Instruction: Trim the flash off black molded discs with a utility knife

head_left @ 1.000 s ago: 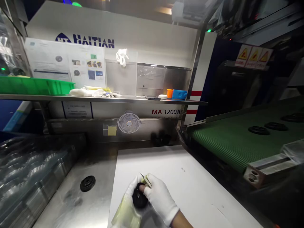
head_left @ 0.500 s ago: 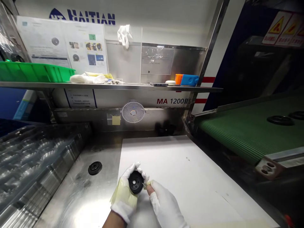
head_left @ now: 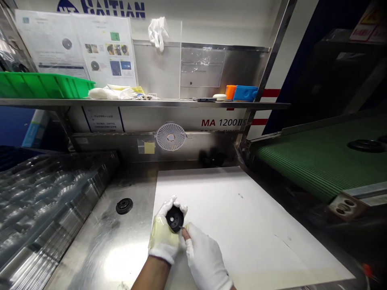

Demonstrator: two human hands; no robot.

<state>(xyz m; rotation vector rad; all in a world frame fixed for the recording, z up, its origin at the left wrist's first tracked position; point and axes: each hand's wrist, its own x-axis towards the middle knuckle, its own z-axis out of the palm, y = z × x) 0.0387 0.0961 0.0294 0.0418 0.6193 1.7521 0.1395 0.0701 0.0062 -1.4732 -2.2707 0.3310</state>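
My left hand, in a white glove with a yellowish layer over the palm, is closed around a black round plastic wheel. The wheel is tilted, with its recessed face and light centre hole showing. Against the wheel's lower right rim is my right hand, also gloved, with a bare fingertip exposed. Its fingers are pinched together; a thin tip shows at them, too small to name. Both hands are above the white sheet. A second black wheel lies flat on the metal table to the left.
Stacked clear plastic trays take up the left side. On the right runs a green conveyor belt carrying black wheels. A small white fan is at the back, below a metal shelf with a green bin.
Both hands and the wheel sit slightly higher in view. The wheel has turned a little in my left hand, and my right fingers have gone from its right side to its lower right rim.
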